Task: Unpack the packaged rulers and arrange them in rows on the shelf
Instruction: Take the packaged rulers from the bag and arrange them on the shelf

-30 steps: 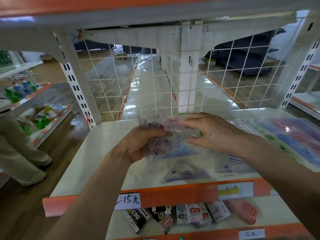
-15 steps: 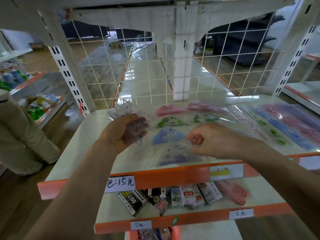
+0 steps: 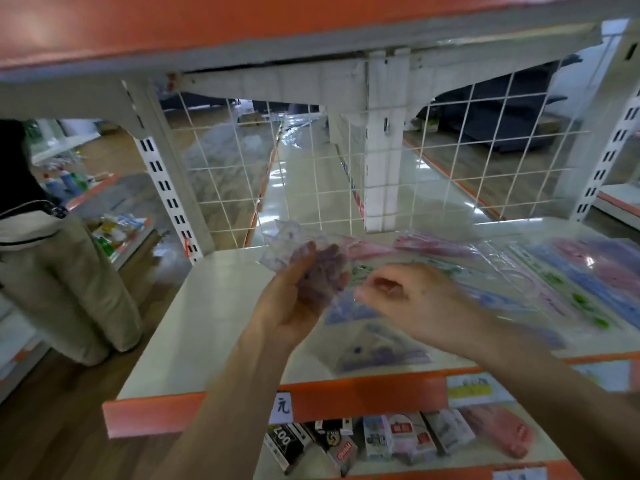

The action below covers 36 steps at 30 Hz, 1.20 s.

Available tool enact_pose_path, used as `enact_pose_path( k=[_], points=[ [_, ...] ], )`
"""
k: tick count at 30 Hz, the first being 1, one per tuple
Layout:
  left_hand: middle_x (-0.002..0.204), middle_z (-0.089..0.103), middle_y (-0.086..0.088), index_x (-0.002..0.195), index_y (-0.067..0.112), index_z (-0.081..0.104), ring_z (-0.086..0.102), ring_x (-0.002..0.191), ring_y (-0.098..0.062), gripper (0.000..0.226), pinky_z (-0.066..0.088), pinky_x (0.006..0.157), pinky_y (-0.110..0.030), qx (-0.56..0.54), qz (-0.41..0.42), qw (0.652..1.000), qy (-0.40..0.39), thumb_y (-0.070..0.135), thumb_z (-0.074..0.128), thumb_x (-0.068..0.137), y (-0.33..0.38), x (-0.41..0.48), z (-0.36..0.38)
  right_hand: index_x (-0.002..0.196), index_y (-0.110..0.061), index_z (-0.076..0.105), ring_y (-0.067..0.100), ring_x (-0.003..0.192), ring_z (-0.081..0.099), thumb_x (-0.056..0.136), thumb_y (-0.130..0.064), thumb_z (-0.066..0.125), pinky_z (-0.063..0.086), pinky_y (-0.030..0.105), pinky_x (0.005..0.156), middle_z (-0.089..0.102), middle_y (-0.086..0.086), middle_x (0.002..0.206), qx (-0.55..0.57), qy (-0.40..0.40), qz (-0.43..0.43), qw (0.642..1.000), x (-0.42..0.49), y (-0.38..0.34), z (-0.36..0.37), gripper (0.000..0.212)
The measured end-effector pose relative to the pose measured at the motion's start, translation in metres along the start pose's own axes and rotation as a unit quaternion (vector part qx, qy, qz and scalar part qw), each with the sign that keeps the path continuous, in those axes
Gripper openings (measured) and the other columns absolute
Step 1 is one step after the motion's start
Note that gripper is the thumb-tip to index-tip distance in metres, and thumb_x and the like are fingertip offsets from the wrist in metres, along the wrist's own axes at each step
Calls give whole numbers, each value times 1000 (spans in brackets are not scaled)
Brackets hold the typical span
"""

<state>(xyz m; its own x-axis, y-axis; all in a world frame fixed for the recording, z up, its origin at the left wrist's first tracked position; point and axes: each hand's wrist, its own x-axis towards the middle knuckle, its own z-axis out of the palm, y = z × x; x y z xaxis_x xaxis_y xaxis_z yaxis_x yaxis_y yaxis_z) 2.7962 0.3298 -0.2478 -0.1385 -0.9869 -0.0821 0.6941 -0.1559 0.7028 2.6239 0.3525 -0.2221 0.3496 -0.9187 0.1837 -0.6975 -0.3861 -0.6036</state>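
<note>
My left hand (image 3: 298, 299) is closed around a crumpled clear plastic packet (image 3: 294, 247) with purple print, held above the white shelf (image 3: 207, 323). My right hand (image 3: 412, 299) hovers just right of it with fingers curled; I cannot see anything clearly held in it. On the shelf lie several packaged rulers: purple triangular ones (image 3: 377, 355) near the front, pink ones (image 3: 429, 244) further back, and long green, blue and pink rulers (image 3: 571, 282) at the right.
A white wire grid (image 3: 311, 188) backs the shelf, with an upper shelf (image 3: 242, 36) overhead. Below the orange front lip (image 3: 346, 396) sit small boxed goods (image 3: 398, 441). A person in beige clothing (image 3: 59, 271) stands at the left.
The view tilted up. My left hand rose slightly with the crumpled packet, and my right hand came up from the shelf front toward it.
</note>
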Motion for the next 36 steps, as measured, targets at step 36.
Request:
enact_pose_path(
  k=[36],
  points=[
    [96, 71, -14, 91, 11, 62, 71, 82, -27, 19, 58, 62, -34, -3, -71, 997, 9, 2, 55, 75, 2, -14, -2, 80, -9, 64, 9, 66, 67, 86, 8, 60, 53, 16, 65, 69, 0, 67, 396, 236, 3, 887, 38, 25, -10, 19]
  ],
)
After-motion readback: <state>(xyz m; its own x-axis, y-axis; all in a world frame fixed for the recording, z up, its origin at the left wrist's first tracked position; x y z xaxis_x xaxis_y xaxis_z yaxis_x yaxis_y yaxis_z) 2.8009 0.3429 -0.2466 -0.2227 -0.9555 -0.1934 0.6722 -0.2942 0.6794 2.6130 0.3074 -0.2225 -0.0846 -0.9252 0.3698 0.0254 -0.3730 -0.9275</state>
